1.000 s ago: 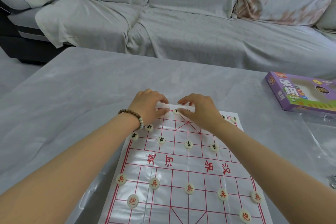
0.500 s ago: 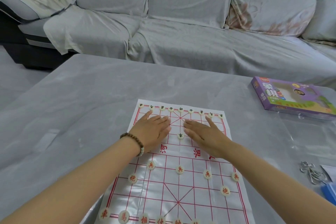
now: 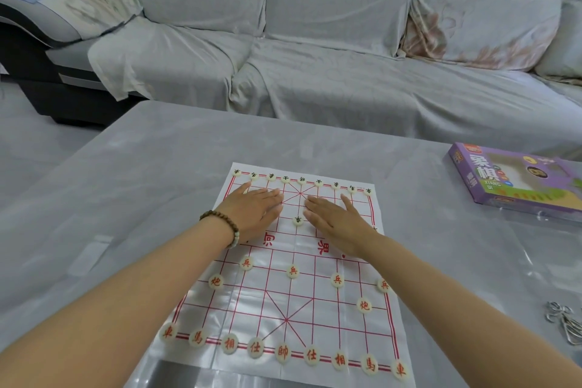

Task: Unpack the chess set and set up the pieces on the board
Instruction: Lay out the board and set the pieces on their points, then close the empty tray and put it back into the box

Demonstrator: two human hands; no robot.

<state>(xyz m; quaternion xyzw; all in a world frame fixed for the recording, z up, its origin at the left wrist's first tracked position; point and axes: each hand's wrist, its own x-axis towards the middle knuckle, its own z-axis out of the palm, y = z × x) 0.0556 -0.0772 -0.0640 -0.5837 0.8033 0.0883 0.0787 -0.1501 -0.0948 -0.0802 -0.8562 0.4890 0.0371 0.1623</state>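
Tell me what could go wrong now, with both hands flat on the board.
1. The left hand and right hand lie flat on the thin, creased board. Sliding them may drag the sheet and shift every piece.
2. The lone black piece sits between the hands, close to the fingers. A careless withdrawal may knock it off its point.
3. The forearms cross the board next to the red soldiers. Lowering them may sweep those aside.
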